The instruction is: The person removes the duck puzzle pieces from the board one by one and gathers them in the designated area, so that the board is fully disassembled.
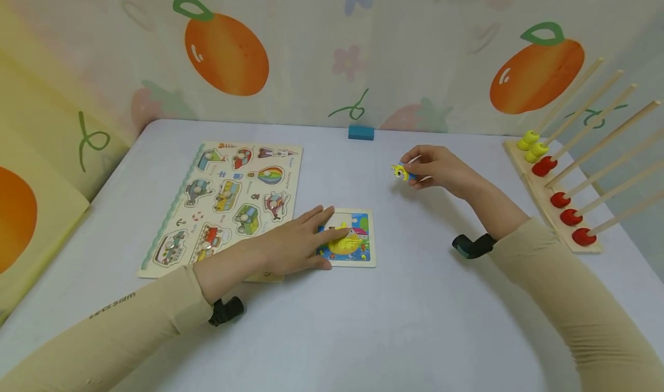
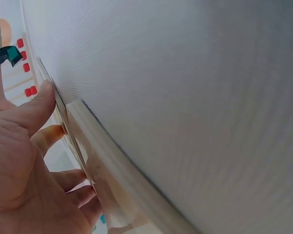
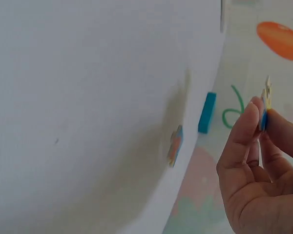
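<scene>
My left hand (image 1: 293, 242) rests with spread fingers on a small framed jigsaw puzzle (image 1: 372, 239), its index finger lying across the yellow figure in the picture. In the left wrist view, the left thumb (image 2: 44, 105) touches the puzzle's near edge. Farther right, my right hand (image 1: 438, 167) pinches a yellow and blue jigsaw piece (image 1: 400, 172) between thumb and fingers, held up above the table. The right wrist view shows that piece (image 3: 264, 109) edge-on. Another jigsaw piece (image 3: 175, 146) lies on the tabletop there, hidden behind the right hand in the head view.
A large wooden peg puzzle (image 1: 292, 187) with vehicle pieces lies at the left, partly under the left forearm. A blue block (image 1: 361, 132) sits at the table's back edge. On the right stands a wooden bead counter (image 1: 529, 167) with tall rods and red and yellow-green beads.
</scene>
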`<state>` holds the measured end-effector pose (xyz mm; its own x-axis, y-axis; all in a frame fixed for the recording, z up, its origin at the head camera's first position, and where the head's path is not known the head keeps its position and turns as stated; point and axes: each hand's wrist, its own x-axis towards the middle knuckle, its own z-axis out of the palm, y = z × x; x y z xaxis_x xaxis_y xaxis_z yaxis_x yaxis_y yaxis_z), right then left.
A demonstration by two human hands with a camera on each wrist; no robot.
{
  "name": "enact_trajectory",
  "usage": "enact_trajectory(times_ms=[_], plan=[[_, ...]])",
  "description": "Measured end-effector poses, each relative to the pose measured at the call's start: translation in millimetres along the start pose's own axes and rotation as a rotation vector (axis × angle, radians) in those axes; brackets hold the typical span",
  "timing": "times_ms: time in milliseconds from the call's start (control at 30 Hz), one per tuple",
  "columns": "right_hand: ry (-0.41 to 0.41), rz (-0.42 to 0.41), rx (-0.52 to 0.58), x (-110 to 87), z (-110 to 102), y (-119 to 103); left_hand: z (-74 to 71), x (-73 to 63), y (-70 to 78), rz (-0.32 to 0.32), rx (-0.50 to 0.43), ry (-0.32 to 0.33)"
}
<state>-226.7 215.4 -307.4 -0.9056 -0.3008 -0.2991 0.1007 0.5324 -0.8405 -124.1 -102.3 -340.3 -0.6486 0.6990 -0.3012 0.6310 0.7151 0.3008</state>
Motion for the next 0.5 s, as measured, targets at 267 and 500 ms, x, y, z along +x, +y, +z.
enact_trajectory(times_ms=[267,500], plan=[[0.052,0.028,0.022,3.7,-20,18,1.0,0.9,-0.3,-0.004,-0.012,0.01],[0.093,0.073,0.021,7.9,-34,30,0.5,1.0,-0.8,-0.007,-0.025,0.01]])
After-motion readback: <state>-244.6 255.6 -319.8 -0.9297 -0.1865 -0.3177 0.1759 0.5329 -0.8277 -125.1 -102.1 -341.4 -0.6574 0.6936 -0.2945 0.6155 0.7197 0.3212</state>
